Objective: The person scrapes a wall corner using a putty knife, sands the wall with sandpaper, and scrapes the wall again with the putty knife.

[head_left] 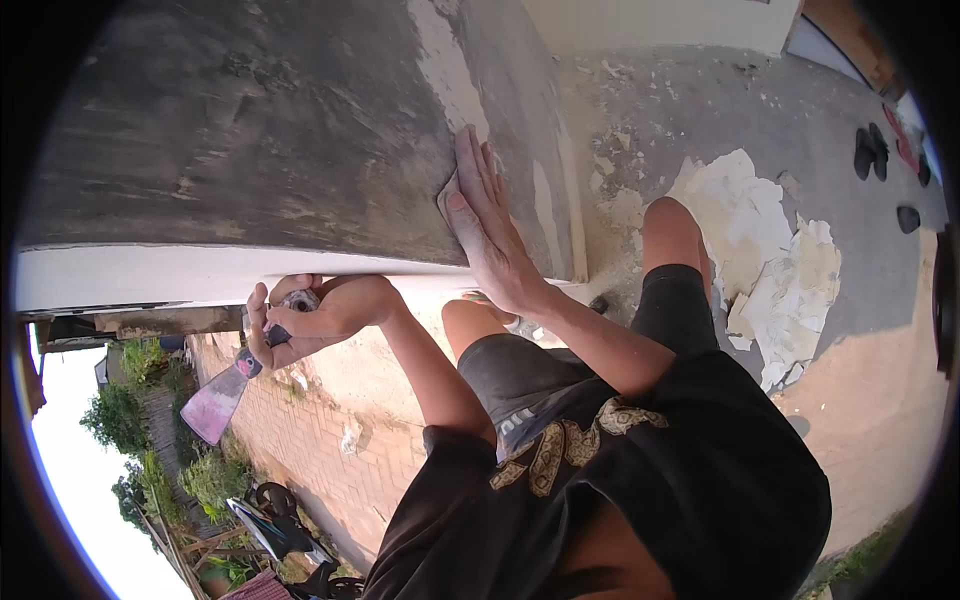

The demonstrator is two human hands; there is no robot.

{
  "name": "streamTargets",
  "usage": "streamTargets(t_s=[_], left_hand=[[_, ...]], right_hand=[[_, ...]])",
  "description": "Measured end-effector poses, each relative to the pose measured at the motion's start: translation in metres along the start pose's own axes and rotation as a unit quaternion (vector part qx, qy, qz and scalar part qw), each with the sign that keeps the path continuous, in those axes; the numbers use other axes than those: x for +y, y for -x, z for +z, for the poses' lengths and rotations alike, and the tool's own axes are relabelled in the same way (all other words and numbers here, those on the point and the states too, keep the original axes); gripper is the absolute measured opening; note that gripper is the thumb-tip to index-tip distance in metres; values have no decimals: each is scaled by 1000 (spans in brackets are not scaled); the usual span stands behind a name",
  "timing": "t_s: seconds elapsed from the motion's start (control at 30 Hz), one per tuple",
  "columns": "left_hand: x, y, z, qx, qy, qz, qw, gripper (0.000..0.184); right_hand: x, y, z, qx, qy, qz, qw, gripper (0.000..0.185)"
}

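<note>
My left hand [315,318] is closed around the handle of a putty knife [214,402], whose pink-stained blade points down and left, clear of the wall. Whitish dust covers the fingers. Against the dark grey wall [270,130] lies my right hand [490,225], its fingers extended and close together. A thin dark sheet [444,190] shows at its thumb side, pressed to the wall surface; most of it is hidden under the hand. Above the fingertips runs a pale filler strip [447,65].
Peeled white flakes [790,290] lie on the grey floor [700,110] beside my knee. Dark sandals [870,150] are at the far right. A white wall edge [130,275] separates the dark wall from paving [330,430], a motorbike [285,530] and plants [205,480].
</note>
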State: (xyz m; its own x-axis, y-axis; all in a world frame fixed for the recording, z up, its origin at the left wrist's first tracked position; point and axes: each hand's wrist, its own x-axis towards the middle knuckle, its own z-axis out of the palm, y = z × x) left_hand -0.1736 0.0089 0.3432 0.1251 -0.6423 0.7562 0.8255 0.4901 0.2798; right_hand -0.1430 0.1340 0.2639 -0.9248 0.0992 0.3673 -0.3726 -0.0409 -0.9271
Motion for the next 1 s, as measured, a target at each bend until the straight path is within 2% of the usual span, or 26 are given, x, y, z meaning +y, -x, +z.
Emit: streamTargets(t_s=[0.03,0.07,0.13,0.17,0.2,0.23,0.27,0.37,0.43,0.5,0.57,0.6,0.63,0.7,0.77,0.83,0.93,1.0], left_hand=[[3,-1,-5,-7,-14,-3,1000,22],[3,-1,-7,-11,-15,-1,1000,20],[2,-2,-7,-2,0,7,1000,20],[2,-2,-4,0,13,10,1000,20],[6,-1,-3,9,-7,-11,1000,21],[5,0,0,17,28,-17,999,22],[4,-2,-1,13,19,-10,1000,23],[9,1,-2,12,-2,-25,1000,23],[9,0,1,14,1,-26,1000,22],[9,-1,1,13,6,-19,1000,20],[9,-1,-1,11,2,-19,1000,19],[8,0,0,14,3,-17,1000,19],[8,-1,-1,15,7,-14,1000,18],[4,-2,-2,12,18,-11,1000,17],[6,2,3,24,67,-23,997,19],[7,-1,1,30,-4,-21,999,20],[6,1,-2,6,-14,-7,1000,20],[5,-1,-1,7,3,-3,1000,19]], right_hand=[[-1,6,1,-7,3,-23,1000,69],[20,4,-3,8,3,16,1000,66],[83,17,-1,73,-86,204,973,65],[97,15,1,108,-131,293,941,65],[81,17,6,101,-84,204,970,66],[55,26,12,90,-31,120,988,68],[18,23,15,62,-26,40,997,68],[-54,-21,10,-15,25,-171,985,66],[-47,-76,-3,-4,18,-205,979,65],[-12,-121,-16,24,3,-121,992,64],[47,-130,-22,56,-33,-12,998,65],[79,-115,-20,76,-42,46,995,65],[111,-88,-18,74,-63,65,993,65],[110,-12,-3,78,-45,129,988,61],[63,29,6,50,-5,45,998,60],[1,14,3,-2,0,-83,997,59],[17,-41,-17,-44,40,-133,989,59],[65,-24,-14,8,-3,62,998,59]])
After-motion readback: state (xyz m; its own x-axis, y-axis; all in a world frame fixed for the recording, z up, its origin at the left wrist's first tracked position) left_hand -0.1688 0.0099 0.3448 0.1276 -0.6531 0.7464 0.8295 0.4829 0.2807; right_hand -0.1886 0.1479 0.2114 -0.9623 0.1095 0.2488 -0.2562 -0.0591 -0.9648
